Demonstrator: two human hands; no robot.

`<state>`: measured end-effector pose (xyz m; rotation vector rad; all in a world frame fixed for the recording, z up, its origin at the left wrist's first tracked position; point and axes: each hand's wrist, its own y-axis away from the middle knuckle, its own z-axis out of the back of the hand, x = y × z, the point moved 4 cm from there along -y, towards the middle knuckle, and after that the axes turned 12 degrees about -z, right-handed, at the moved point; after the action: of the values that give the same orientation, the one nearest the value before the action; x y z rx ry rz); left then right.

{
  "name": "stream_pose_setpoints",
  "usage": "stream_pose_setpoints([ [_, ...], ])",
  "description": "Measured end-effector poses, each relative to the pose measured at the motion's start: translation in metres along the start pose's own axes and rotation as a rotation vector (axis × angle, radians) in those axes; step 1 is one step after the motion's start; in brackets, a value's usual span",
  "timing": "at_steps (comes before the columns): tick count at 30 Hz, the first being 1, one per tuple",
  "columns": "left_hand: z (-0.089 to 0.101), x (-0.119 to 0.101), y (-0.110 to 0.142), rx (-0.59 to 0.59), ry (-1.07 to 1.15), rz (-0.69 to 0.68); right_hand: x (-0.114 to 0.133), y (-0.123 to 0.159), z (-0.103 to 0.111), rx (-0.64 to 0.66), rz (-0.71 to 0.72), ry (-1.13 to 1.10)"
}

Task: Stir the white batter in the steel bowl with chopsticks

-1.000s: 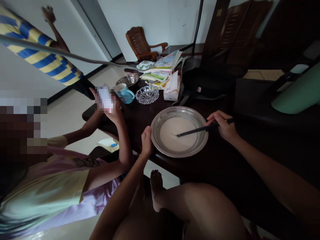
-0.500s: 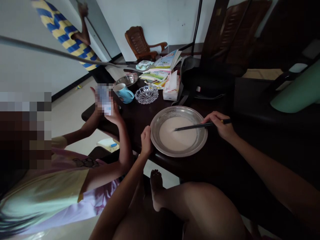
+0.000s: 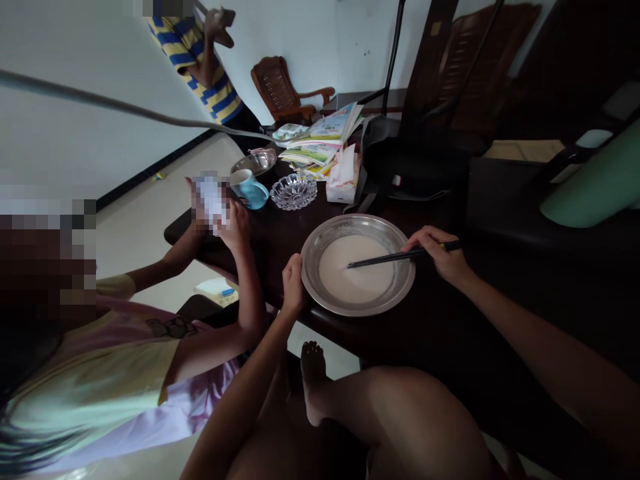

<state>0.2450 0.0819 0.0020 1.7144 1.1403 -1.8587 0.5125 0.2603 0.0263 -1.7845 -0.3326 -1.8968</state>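
A wide metal bowl (image 3: 313, 287) stands near the edge of the dark table, holding a pale, milky batter (image 3: 355, 283). My left hand (image 3: 293, 280) is closed on the bowl's left rim, its fingertips partly hidden. From the right, my right hand (image 3: 439, 252) grips a pair of dark chopsticks (image 3: 383, 259) near their upper ends. They slant down to the left over the bowl's rim, and their tips dip into the batter around its middle.
Beyond the bowl are a glass dish (image 3: 294, 192), a blue mug (image 3: 250, 189), a tissue pack (image 3: 343, 180), booklets (image 3: 325, 137) and a black bag (image 3: 415, 167). A green bottle (image 3: 595, 187) is at right. A person (image 3: 115, 360) sits at left with a phone; another in stripes (image 3: 200, 60) stands behind.
The chopsticks have shifted within the batter, their tips moving slightly left overall, and my right hand moved with them. My left hand stays on the rim. The person in stripes has moved right.
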Motion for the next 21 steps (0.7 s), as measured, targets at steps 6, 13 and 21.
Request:
stream_pose_setpoints([
  [6,0.0006,-0.0001,0.0006,-0.012,0.007,0.014,0.0022,0.0013,-0.0009,-0.005,-0.022,-0.056],
  [13,0.001,0.0,0.0002,-0.032,0.009,0.032,0.0038,0.0007,0.0017,-0.063,-0.003,-0.024],
  [21,0.0027,0.003,0.0006,0.001,0.002,-0.011,0.0008,0.0012,0.0014,-0.031,0.008,-0.033],
])
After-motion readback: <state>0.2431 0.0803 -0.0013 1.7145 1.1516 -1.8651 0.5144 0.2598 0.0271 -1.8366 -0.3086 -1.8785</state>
